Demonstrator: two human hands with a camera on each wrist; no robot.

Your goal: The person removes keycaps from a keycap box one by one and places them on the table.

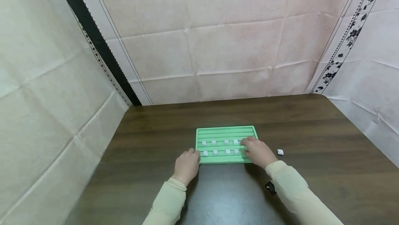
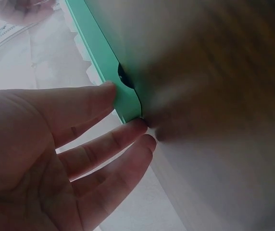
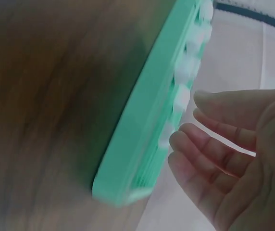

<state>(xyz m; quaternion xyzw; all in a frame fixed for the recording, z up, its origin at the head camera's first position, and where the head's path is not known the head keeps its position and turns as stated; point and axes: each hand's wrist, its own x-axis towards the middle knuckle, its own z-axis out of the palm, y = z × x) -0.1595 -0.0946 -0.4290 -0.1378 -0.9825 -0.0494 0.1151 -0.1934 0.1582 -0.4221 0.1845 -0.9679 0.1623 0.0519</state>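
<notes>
A green ridged tray [image 1: 227, 160] lies on the table, with small white cubes [image 1: 226, 142] set in two rows along its ridges. My left hand [image 1: 187, 167] holds the tray's near left corner. In the left wrist view its thumb [image 2: 101, 96] presses the front wall while other fingertips touch the end of the tray. Over the tray's right end hovers my right hand [image 1: 259, 151], fingers bent a little beside the last cubes. In the right wrist view, its fingertips [image 3: 178, 139] come close to a white cube [image 3: 167, 134], and nothing shows between thumb and fingers.
One loose white cube [image 1: 280, 152] sits on the brown wooden table [image 1: 149, 135], right of the tray and near my right forearm. Pale cloth [image 1: 230, 52] hangs behind the table and along both sides. Something small and black [image 1: 270, 188] shows under the right sleeve.
</notes>
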